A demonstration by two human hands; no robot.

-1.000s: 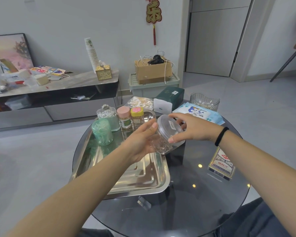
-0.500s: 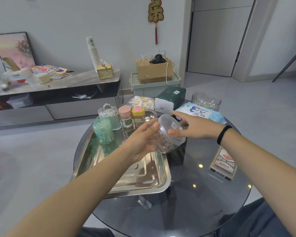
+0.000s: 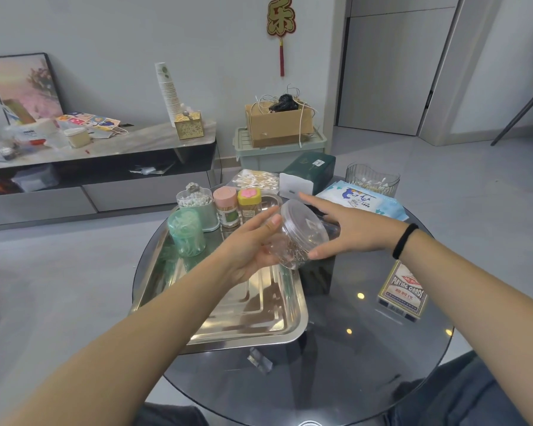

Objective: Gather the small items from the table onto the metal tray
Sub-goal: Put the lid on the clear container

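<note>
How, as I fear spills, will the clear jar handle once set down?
Probably light: the clear jar looks thin plastic, partly filled. Round and tilted between left hand and right hand, it could roll if laid sideways.

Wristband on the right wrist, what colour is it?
The thin wristband is black, seen in the head view.

Home living room, low media console [image 3: 105, 155] with framed picture [image 3: 22, 87], red hanging ornament [image 3: 280, 23] on wall, round glass coffee table [image 3: 351, 348]
</note>
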